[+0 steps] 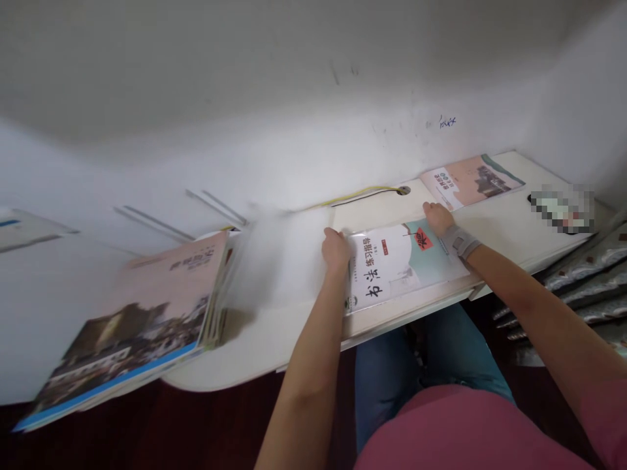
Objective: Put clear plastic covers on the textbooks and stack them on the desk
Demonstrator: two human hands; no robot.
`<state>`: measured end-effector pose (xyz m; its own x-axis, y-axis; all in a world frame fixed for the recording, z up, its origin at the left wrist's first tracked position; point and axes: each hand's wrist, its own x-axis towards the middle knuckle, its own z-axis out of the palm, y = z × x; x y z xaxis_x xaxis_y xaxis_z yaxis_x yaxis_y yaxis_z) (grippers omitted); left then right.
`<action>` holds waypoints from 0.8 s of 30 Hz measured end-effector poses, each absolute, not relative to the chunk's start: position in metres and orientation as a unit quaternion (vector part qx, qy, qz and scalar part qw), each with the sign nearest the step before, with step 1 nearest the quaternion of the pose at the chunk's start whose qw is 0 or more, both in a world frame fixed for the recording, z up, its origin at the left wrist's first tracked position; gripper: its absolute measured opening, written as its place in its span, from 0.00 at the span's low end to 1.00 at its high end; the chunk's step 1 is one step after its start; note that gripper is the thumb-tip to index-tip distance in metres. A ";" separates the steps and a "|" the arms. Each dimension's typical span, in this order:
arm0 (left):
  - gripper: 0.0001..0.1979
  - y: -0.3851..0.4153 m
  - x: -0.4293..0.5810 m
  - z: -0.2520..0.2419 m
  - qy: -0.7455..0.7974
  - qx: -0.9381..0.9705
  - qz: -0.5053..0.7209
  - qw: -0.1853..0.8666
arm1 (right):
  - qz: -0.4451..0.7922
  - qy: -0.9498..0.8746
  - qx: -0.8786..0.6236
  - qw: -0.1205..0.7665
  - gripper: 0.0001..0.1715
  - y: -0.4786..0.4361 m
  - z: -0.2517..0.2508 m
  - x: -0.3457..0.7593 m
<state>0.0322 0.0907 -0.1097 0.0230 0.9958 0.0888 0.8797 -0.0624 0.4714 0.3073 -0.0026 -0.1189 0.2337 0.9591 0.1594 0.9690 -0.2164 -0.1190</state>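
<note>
A calligraphy workbook, with a white and green cover and a red square, lies flat on the desk in front of me. A clear plastic book cover spreads out from its left side, blurred in part. My left hand is closed on the plastic at the book's upper left corner. At the book's upper right edge, my right hand has its fingers curled; what they hold, if anything, is hidden. A grey band circles my right wrist.
A pile of books stands at the left end of the white desk. Another pink book lies by the wall, near a cable hole with a yellow cable. A phone-like object, partly pixelated, is at right.
</note>
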 end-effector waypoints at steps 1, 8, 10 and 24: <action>0.15 0.090 0.030 -0.110 0.672 0.698 0.205 0.140 | -0.029 -0.626 -0.774 0.093 0.21 0.003 -0.118 0.307; 0.23 0.065 0.046 -0.097 0.611 0.754 0.233 0.059 | -0.042 -0.645 -0.758 0.088 0.20 0.013 -0.118 0.313; 0.23 0.048 0.061 -0.093 0.548 0.814 0.190 0.035 | -0.041 -0.644 -0.758 0.089 0.20 0.014 -0.120 0.313; 0.34 0.008 0.107 -0.121 0.515 0.855 0.051 0.039 | -0.049 -0.655 -0.728 0.197 0.23 0.019 -0.098 0.262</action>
